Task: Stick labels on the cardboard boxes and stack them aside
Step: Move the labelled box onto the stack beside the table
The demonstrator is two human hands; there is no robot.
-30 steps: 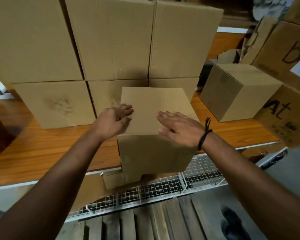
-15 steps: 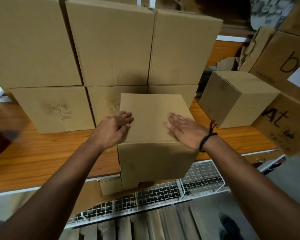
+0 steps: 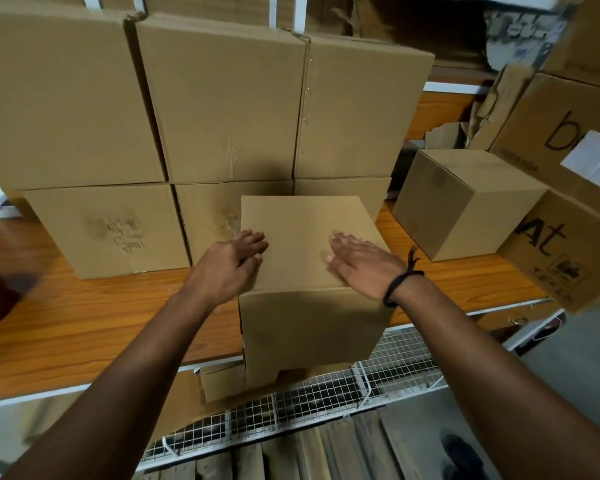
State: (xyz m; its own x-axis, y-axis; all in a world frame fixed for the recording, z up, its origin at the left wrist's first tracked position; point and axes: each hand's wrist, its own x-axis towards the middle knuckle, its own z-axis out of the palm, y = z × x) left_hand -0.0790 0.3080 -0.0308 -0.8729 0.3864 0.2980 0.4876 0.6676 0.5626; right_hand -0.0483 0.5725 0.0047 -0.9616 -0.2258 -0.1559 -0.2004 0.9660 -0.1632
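Your left hand (image 3: 231, 263) and right hand (image 3: 361, 268) lie open and flat on the box (image 3: 309, 244). No label shows on it. Next, I think, get one.

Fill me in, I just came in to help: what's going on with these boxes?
A person has both hands flat on top of a plain cardboard box at the front edge of the wooden shelf, left hand at its left edge, right hand on the lid. No label shows on it. The stacked boxes stand right behind.
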